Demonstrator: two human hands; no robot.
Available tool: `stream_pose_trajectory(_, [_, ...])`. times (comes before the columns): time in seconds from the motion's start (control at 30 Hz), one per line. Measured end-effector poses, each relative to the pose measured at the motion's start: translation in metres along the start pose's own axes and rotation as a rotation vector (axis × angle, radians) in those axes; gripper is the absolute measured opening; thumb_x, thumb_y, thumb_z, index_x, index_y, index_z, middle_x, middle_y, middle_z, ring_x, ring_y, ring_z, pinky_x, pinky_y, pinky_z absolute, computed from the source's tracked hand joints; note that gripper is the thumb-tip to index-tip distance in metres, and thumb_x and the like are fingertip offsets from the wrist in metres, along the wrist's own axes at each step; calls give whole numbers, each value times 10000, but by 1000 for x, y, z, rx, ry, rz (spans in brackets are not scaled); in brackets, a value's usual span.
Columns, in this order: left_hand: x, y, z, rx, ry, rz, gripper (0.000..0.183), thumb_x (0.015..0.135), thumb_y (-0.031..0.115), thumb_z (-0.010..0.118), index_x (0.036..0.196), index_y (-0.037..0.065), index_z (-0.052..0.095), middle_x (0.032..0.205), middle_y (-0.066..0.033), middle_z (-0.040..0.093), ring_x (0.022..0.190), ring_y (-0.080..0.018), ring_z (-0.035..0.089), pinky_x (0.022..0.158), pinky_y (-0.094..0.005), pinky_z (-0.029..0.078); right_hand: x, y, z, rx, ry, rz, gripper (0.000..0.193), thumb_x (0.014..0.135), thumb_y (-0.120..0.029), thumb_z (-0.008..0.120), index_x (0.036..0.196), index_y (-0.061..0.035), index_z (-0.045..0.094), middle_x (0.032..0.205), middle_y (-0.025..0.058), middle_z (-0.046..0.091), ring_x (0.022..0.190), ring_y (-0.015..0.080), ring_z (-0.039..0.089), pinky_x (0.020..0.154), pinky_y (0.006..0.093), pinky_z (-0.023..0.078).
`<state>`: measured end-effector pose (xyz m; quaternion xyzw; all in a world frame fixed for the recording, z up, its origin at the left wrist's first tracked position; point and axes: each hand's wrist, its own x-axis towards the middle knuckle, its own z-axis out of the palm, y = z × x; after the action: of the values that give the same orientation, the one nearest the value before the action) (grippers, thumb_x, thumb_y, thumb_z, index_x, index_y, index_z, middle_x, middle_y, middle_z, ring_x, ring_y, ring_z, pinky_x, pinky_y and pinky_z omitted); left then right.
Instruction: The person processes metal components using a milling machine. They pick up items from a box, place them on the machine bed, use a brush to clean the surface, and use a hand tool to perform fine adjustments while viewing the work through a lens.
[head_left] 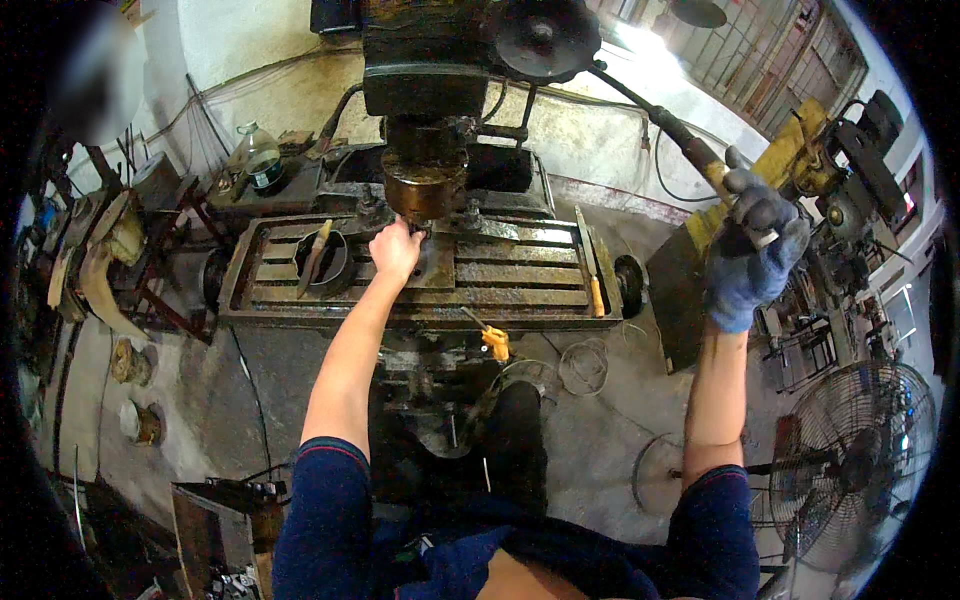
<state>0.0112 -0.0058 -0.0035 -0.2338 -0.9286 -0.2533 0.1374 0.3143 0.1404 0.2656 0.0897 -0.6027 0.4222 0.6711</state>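
A stout, brown, oily-looking metal spindle (425, 185) hangs just above the left hand (397, 248); whether they touch is unclear. A long dark lever (688, 143), thicker toward its pale end, slants into the right hand's (757, 250) curled grasp.

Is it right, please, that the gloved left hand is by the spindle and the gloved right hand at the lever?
Not quite: the head view shows the left hand bare by the spindle; the gloved right hand is at the lever.

Upper centre: bare left hand (396, 252) at underside of machine head (420, 170); upper right: gloved right hand (755, 250) closed around long lever (682, 137); lower right: fan (855, 465); upper left: bottle (262, 160)
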Motion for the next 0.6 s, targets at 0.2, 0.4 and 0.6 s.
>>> stream_pose_trajectory(0.2, [0, 3, -5, -19, 0, 16, 345, 708, 328, 677, 851, 36, 562, 728, -156, 625, 719, -331, 617, 638, -431, 489, -14, 13, -21, -62, -189, -131, 417, 874, -377, 418, 608, -56, 389, 626, 90, 436, 827, 307, 520, 907, 517, 323])
stream_pose_trajectory(0.4, [4, 1, -6, -38, -51, -4, 332, 698, 323, 686, 838, 41, 582, 780, -153, 627, 772, -327, 610, 671, -429, 486, 3, 14, -28, -57, -202, -96, 392, 884, -347, 412, 632, -48, 390, 684, 106, 485, 831, 305, 532, 968, 547, 290])
stream_pose_trajectory(0.6, [15, -7, -3, -89, -105, -43, 387, 672, 338, 706, 822, -2, 599, 874, -176, 617, 854, -327, 592, 731, -419, 476, 2, 10, -19, -54, -133, -97, 403, 820, -360, 537, 616, -21, 463, 649, 114, 524, 756, 279, 554, 746, 389, 411])
